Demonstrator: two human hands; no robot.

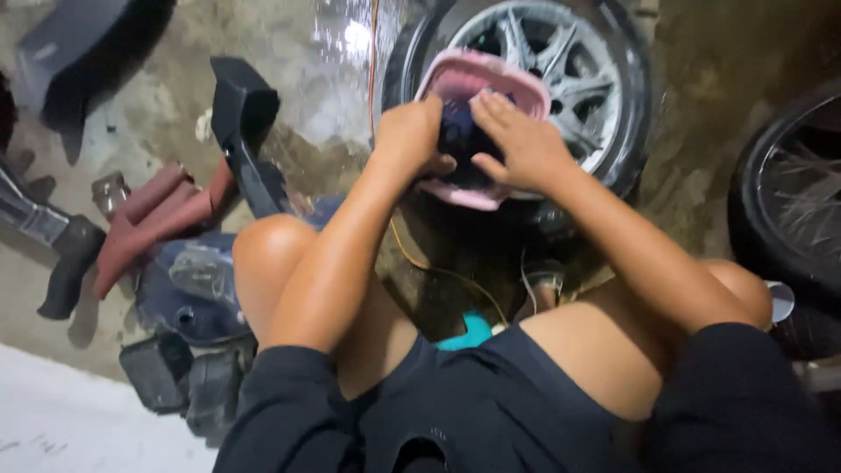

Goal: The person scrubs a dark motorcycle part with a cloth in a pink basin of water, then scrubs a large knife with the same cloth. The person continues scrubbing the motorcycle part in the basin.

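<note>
A pink basin (491,74) rests on the tyre of a car wheel (561,61) lying flat on the wet concrete floor (324,79), just beyond the person's bare knees. Inside the basin sits a dark blue cloth (460,131), and both hands are sunk into it: the left hand (410,133) is curled into a fist around the cloth at the basin's near-left rim, while the right hand (521,140) lies flat, fingers stretched and pressed down on the cloth from the near-right. Nearer than the basin, between the knees, a thin yellow wire (438,270) trails across the floor. Left of the basin lie reddish-brown panels (153,215) and black plastic vehicle parts (241,123). Right of the basin, well apart, stands a second tyre (788,201) with a dark rim.
</note>
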